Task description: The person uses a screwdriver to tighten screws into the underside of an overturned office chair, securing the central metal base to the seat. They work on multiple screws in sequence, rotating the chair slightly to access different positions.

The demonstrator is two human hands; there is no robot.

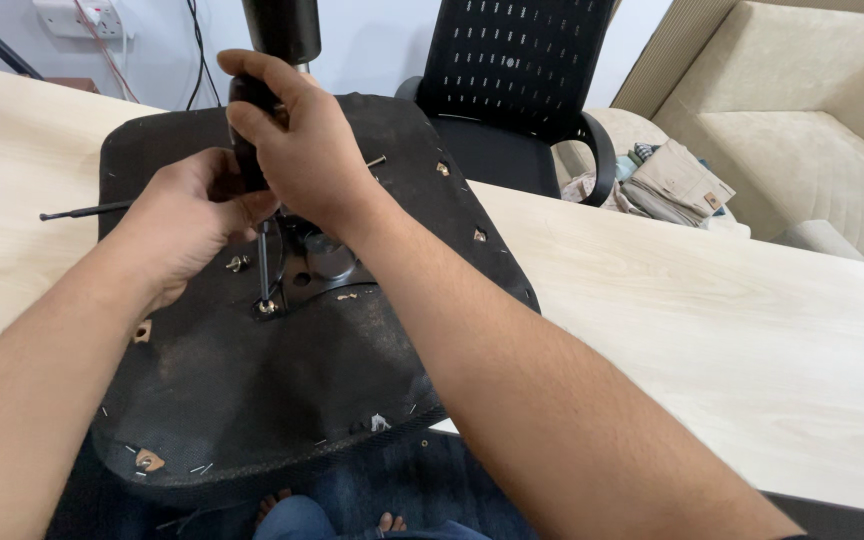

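Both forearms are bare from wrist to elbow, with no sleeve, watch, bracelet or glove on either one. Fine dark hair runs along the forearms. The left hand [187,215] and the right hand [297,145] carry no rings that I can see, and the nails on the fingers [252,70] are short. Lower down, blue denim trousers [297,518] cover the legs, and the feet are bare.

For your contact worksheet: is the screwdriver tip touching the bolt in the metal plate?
Touching. The head view shows the screwdriver shaft ending directly on the bolt, no gap.
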